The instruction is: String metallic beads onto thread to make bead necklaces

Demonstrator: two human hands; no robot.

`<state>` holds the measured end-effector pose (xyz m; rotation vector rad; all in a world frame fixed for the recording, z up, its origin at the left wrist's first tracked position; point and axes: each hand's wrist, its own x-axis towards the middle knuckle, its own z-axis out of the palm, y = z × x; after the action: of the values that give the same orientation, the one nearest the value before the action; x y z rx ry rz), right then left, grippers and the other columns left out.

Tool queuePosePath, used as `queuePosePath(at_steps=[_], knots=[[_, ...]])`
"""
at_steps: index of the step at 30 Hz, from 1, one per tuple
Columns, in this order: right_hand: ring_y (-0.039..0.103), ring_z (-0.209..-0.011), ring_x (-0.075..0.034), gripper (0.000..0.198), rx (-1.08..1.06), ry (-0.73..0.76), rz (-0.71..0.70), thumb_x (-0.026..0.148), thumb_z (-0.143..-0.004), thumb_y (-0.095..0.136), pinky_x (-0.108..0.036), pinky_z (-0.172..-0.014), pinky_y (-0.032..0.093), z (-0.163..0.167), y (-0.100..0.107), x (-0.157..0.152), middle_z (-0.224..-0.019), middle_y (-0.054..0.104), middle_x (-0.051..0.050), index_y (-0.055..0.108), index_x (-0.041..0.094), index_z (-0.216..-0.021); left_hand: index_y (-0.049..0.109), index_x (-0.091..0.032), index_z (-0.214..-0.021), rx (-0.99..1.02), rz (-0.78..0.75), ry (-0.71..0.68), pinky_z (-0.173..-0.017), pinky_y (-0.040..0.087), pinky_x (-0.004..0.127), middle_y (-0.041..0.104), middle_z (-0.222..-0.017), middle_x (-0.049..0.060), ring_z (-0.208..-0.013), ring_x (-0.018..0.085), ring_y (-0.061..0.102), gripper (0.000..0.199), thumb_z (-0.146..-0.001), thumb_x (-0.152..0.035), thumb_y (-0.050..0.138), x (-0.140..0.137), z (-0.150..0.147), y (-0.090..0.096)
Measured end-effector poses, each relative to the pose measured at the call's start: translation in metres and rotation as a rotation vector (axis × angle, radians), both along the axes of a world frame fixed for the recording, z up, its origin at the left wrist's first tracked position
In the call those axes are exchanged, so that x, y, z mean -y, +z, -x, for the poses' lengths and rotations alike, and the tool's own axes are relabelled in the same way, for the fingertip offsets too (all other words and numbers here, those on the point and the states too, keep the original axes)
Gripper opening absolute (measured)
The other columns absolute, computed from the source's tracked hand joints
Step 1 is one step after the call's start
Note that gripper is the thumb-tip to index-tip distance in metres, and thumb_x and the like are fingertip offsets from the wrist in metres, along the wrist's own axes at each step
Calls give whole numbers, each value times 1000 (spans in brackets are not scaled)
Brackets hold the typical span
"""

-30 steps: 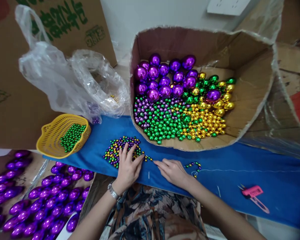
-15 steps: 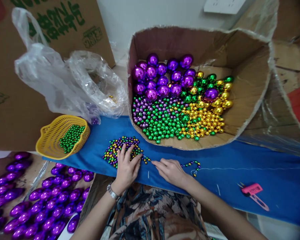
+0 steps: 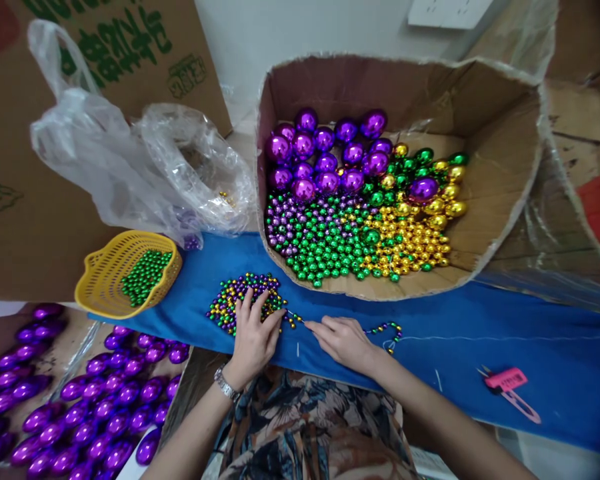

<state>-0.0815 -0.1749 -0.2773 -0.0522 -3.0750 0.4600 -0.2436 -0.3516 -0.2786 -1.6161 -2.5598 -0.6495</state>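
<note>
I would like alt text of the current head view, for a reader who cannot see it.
A person's left hand touches a pile of small purple, green and gold beads on blue cloth, while the right hand holds a thin needle-like rod. Beyond stands an open cardboard box of shiny beads; a yellow basket of green beads sits at the left.

Left forearm [image 3: 195, 417] bare, angled forward and inward. Left hand [image 3: 255, 327] palm down, fingers loosely fanned and pointing ahead, thumb stretched toward other hand. Right forearm [image 3: 430, 403] bare too, slanting in leftward. Right hand [image 3: 343, 340] turned sideways, thumb and forefinger pinched at tips. Hands near each other, not touching.
</note>
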Motion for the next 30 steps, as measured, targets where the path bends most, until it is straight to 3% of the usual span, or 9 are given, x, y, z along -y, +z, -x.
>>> queuePosePath(at_steps=[9, 21, 30], knots=[[62, -70, -12, 32, 8, 34, -4, 22, -93, 50, -22, -62, 41, 2, 2, 0, -84, 63, -1, 59, 25, -124, 66, -28, -111, 0, 4, -8, -108, 22, 66, 40, -143, 10, -142, 37, 16, 28, -87, -18, 54, -1, -1, 1], [64, -71, -13, 30, -68, -73, 11, 22, -94, 50, -22, -65, 44, 6, -5, 6, -89, 66, -3, 61, 24, -121, 61, -22, -114, -18, -33, 24, -111, 20, 62, 45, -140, 13, -142, 35, 17, 27, -88, -19, 53, -8, 2, 4], [64, -71, -12, 29, -60, -83, 7, 23, -94, 50, -21, -65, 44, 8, -5, 7, -89, 66, -3, 62, 24, -121, 60, -24, -118, -41, -17, 12, -109, 20, 66, 42, -142, 12, -142, 37, 15, 31, -87, -20, 54, -14, 7, -2]])
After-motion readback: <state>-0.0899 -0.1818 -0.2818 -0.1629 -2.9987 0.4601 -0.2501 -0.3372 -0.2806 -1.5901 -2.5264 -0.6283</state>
